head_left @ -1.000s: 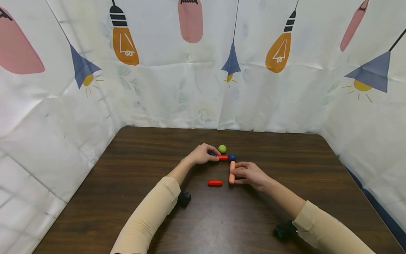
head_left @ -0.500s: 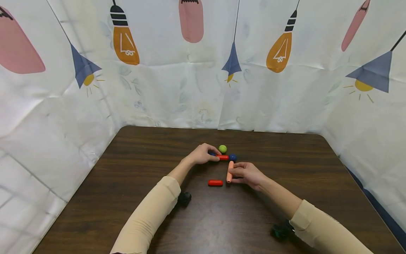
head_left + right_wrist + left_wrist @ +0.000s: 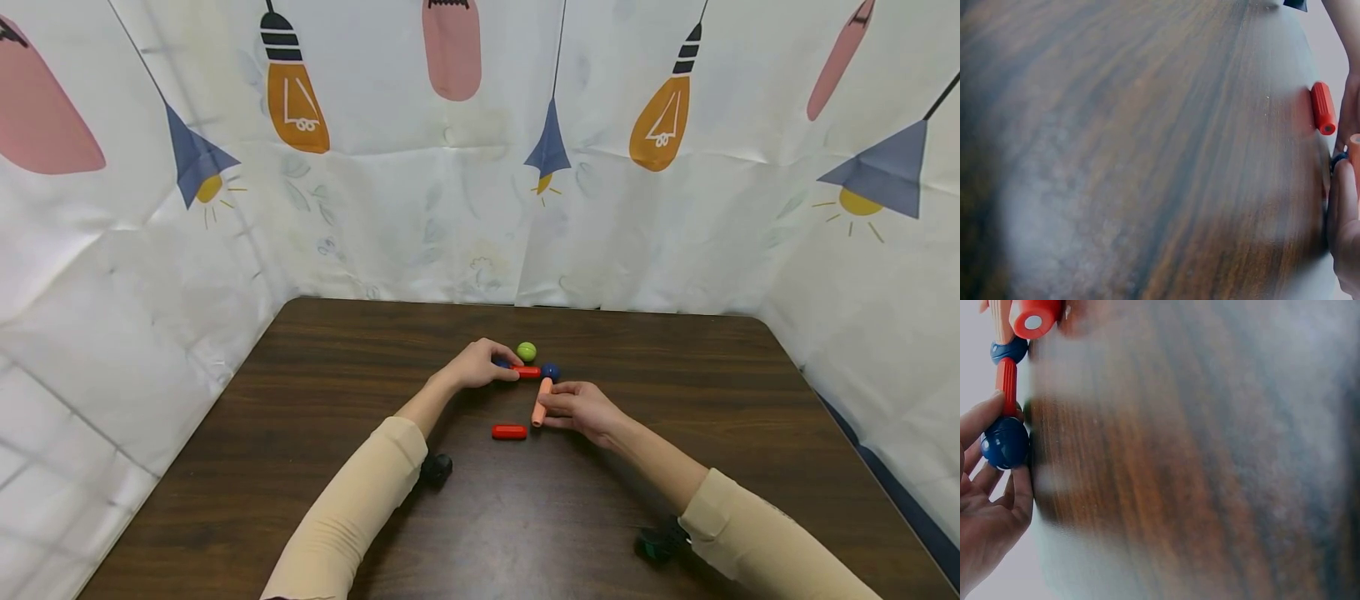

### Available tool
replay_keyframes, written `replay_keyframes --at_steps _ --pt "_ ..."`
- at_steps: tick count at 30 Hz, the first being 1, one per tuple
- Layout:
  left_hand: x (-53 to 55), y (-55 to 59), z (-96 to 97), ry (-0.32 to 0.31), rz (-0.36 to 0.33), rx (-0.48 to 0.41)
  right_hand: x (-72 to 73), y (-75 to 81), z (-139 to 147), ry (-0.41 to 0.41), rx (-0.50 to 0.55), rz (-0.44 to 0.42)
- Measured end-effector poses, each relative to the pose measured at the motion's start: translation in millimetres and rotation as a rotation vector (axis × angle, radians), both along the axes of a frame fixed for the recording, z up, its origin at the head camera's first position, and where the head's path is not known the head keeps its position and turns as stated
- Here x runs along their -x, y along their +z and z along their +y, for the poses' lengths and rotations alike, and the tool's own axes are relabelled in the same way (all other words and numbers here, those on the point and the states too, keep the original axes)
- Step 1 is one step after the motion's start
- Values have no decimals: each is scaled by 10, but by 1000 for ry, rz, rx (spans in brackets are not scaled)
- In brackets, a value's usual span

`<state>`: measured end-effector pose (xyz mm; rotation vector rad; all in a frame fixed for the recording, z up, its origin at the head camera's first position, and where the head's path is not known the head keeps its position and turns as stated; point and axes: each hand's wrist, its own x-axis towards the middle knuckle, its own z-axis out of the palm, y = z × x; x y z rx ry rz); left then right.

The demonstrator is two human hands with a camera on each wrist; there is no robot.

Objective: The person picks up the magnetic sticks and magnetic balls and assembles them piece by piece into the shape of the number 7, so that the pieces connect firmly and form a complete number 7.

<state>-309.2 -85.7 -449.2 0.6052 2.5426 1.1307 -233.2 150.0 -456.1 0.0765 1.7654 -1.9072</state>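
My left hand (image 3: 478, 363) grips a toy piece at the far middle of the table: a short red rod (image 3: 527, 372) with a blue ball at each end. In the left wrist view its thumb lies along the red rod, and the fingers curl behind the near blue ball (image 3: 1005, 442). My right hand (image 3: 585, 410) pinches a peach-coloured rod (image 3: 540, 403), tilted, its far end right at the right blue ball (image 3: 550, 372). In the left wrist view that rod's end meets the far blue ball (image 3: 1013, 351). Fingers partly hide the left ball in the head view.
A loose red rod (image 3: 509, 432) lies on the brown table (image 3: 360, 358), just left of the peach rod's near end. A lime-green ball (image 3: 527, 352) sits behind the joined piece. Dark devices hang under both forearms. A patterned white curtain (image 3: 450, 217) surrounds the table.
My right hand has moved slightly left and away from me, bringing the peach rod's far end up to the right blue ball and tilting the rod. The left hand has stayed put.
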Motion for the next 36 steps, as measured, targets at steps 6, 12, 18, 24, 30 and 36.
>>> replay_keyframes --at_steps 6,12,18,24,30,36 --pt "-3 -1 9 4 5 9 16 6 5 -11 -18 -20" --pt "3 -4 13 5 7 13 4 1 41 47 -17 1" --pt "3 -7 14 6 9 24 -1 -30 53 52 6 -13" --pt "14 -17 18 13 6 22 -2 -39 11 8 30 -45" --pt "1 -6 18 18 14 31 -3 -41 -10 -4 49 -47" --pt "-17 7 17 4 24 35 -16 -32 -24 -19 54 -48"
